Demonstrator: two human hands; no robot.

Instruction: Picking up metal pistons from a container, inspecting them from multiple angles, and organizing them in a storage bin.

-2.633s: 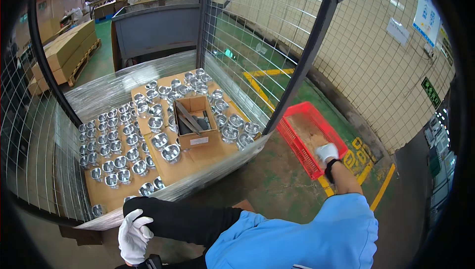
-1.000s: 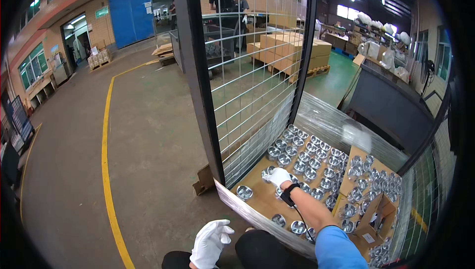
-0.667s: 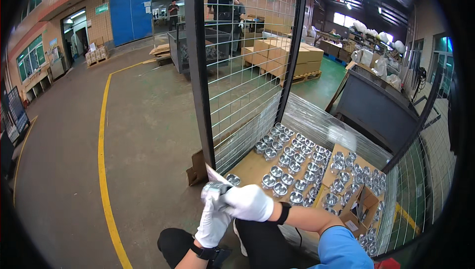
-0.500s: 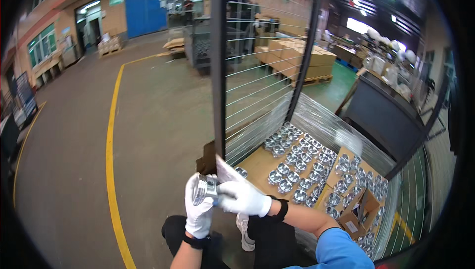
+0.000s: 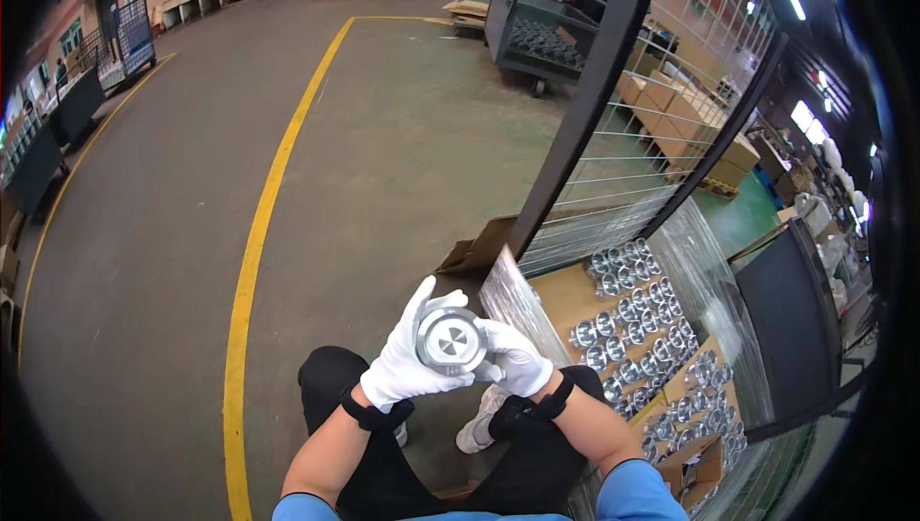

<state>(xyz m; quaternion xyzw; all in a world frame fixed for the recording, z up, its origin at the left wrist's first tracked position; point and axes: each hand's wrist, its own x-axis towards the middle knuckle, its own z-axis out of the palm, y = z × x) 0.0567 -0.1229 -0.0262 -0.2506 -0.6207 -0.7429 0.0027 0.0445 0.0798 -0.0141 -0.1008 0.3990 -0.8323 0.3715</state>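
Observation:
A silvery metal piston (image 5: 451, 340), its round crown facing up, is held in front of me above my knees. My white-gloved left hand (image 5: 407, 361) wraps its left side and underside, thumb raised along the rim. From the right, my gloved right hand (image 5: 517, 360) grips the piston's lower right edge, some fingertips hidden behind it. To the right, many similar pistons (image 5: 628, 314) stand in rows on brown cardboard (image 5: 565, 293) inside a wire-sided cage cart.
The cart's dark post (image 5: 589, 109) and wire mesh (image 5: 613, 171) rise at right, with film-wrapped cardboard (image 5: 517, 301) along its near side. An open carton (image 5: 707, 471) sits among the pistons. A yellow floor line (image 5: 259, 233) runs at left. Another cart (image 5: 537, 32) stands farther off.
My view has swung left and down. The piston has turned from its grooved side to its round crown, and both hands have moved right in the picture, still on it.

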